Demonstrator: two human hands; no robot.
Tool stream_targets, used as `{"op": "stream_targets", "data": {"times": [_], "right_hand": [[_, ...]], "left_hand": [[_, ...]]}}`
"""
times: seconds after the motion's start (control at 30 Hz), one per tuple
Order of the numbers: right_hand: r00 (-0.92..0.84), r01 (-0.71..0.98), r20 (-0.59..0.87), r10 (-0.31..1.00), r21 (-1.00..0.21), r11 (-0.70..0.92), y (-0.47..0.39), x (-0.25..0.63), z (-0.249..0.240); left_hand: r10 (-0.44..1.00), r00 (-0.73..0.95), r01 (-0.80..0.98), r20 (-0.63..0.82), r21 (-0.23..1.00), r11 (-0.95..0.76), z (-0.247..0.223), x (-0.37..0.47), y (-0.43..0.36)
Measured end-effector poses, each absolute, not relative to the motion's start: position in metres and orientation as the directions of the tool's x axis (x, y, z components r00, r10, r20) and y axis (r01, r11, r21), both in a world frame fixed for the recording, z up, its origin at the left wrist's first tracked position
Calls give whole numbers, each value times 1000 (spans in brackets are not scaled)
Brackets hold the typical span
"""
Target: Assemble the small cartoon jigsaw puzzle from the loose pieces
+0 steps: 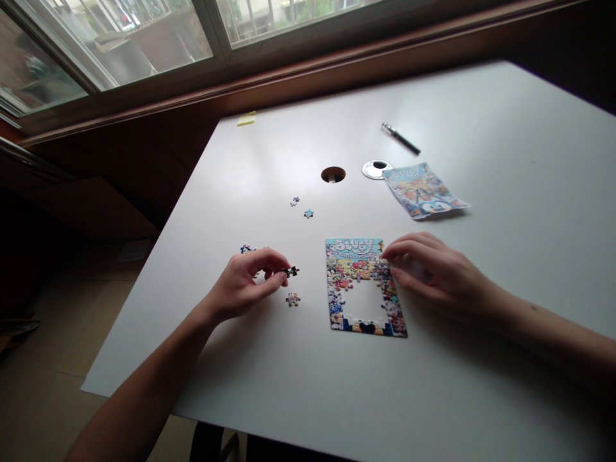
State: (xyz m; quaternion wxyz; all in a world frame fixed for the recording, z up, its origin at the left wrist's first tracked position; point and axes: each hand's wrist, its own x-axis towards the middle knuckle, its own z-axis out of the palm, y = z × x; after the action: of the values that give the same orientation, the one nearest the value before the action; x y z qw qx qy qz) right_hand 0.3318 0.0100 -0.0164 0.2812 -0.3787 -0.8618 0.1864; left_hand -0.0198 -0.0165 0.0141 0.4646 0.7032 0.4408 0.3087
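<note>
A small dark jigsaw piece [292, 272] is pinched between the thumb and fingers of my left hand [255, 279], just above the table. Right of it lies a partly assembled jigsaw puzzle [353, 264], with a white gap in its middle and lower part. My right hand [428, 269] is at the puzzle's upper right edge, thumb and forefinger curled in and touching that edge. A loose multicoloured piece [292, 299] lies just below my left hand. More loose pieces [247, 248] are partly hidden behind that hand.
Farther back lie a blue piece [308, 213] and a pale piece [294, 201]. A round hole [333, 174] opens in the white table [269, 378], beside its metal ring cover [369, 171]. A picture sheet [423, 189], a black pen [402, 138] and a yellow sticky note [246, 119] lie beyond.
</note>
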Motion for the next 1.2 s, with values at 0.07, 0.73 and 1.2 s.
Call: {"op": "stream_targets", "data": {"times": [0.07,0.73,1.2], "right_hand": [[-552,548,345,759,-536,642,10,332,-17],[-556,545,356,751,-526,653,11,333,-19],[-564,543,371,738,-507,669,11,334,-21]], "left_hand": [[907,421,322,12,933,-162,14,-20,-16],[880,462,329,107,901,-282,14,-22,-14],[853,505,269,132,915,-301,17,-20,-15]]}}
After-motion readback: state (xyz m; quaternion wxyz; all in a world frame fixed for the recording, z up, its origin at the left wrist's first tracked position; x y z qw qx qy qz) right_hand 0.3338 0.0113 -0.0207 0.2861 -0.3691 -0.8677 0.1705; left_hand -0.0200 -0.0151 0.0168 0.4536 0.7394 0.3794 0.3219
